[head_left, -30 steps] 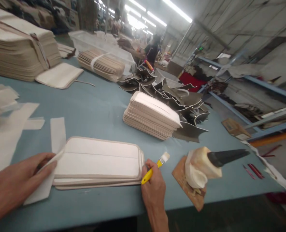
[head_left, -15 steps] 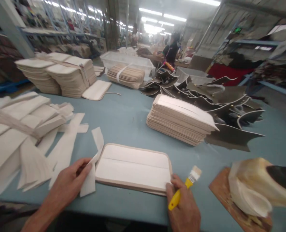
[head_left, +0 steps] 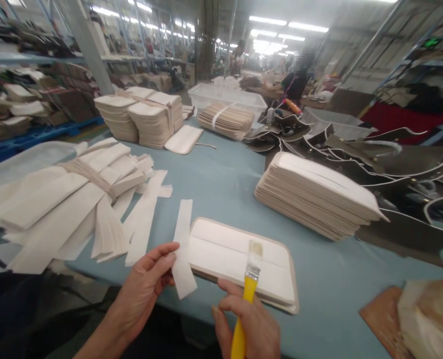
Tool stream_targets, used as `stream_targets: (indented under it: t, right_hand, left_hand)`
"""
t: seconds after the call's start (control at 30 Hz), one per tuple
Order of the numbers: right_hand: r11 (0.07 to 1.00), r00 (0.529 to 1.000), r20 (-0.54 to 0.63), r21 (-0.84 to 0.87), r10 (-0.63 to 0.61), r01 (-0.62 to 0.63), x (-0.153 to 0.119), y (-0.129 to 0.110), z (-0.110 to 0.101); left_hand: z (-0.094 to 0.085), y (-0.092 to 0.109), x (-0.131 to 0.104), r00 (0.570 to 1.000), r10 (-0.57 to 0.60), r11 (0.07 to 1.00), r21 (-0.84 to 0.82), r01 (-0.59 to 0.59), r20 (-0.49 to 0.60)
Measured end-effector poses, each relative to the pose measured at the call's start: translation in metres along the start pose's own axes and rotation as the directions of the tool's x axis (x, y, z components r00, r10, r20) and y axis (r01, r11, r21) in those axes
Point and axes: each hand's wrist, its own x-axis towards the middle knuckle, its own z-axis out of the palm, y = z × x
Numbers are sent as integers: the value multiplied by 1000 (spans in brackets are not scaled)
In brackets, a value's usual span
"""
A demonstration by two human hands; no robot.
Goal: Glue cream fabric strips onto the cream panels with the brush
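Pinched between the thumb and fingers of my left hand [head_left: 150, 281] is a white strip [head_left: 184, 249], held upright at the table's front edge. My right hand [head_left: 246, 316] grips a paintbrush [head_left: 251, 279] with a yellow handle, its pale bristles pointing up and away from me. Behind both hands lies a rounded rectangular panel [head_left: 221, 249], white with a beige border and a line along its length. It seems to rest on one or more like panels. The brush overlaps the panel in view; whether the bristles touch it I cannot tell.
More white strips [head_left: 72, 199] lie bundled at left. A tall stack of panels [head_left: 315, 197] stands behind right, beside dark curved pieces [head_left: 393, 154]. Tied stacks [head_left: 150, 117] and a clear bin [head_left: 227, 94] sit at the back. A stained container [head_left: 431, 316] stands front right on a brown board.
My right hand has left the panel's right corner and moved left, turning the brush upright. My left hand has raised the strip slightly and straightened it. The camera view has swung left.
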Motion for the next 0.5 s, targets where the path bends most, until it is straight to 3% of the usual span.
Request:
stream_targets:
  t: [0.2,0.5]
  right_hand:
    - [989,997,82,145,6,-18,7,-5,15]
    - [950,980,49,240,194,-200,26,-26,35]
  left_hand:
    - [3,1,-10,994,106,994,28,-106,-8]
    - [-5,-2,-9,985,173,984,50,-172,2]
